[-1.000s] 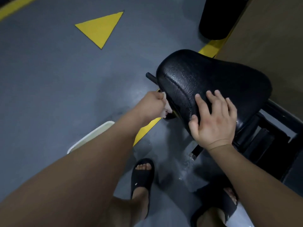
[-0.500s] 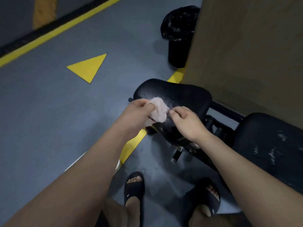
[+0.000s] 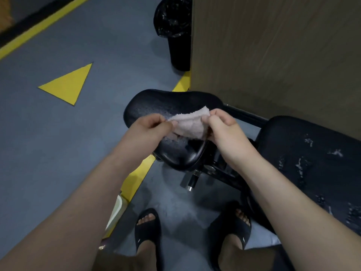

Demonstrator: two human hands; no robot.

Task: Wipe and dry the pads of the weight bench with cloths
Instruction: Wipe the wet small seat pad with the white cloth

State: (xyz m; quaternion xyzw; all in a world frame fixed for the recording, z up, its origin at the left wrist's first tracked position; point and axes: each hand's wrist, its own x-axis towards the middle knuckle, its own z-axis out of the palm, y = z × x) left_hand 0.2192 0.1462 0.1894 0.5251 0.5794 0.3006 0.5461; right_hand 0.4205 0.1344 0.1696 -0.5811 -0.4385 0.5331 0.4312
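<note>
Both arms reach out in front, bent a little at the elbows. The two hands come close together over the black seat pad (image 3: 168, 106). The left hand (image 3: 151, 126) pinches the left edge of a small pale cloth (image 3: 190, 125), with its thumb and fingers curled on it. The right hand (image 3: 222, 128) pinches the right edge the same way. The cloth is stretched between them, over the middle of the seat pad. I cannot tell if it touches the pad. The seat pad has little wet drops on it. The bigger back pad (image 3: 312, 157) is to the right and has white specks on it. Two feet in black sandals (image 3: 148, 227) stand on the grey floor (image 3: 48, 143). A black bin (image 3: 175, 30) stands beside a brown wall (image 3: 273, 55).
</note>
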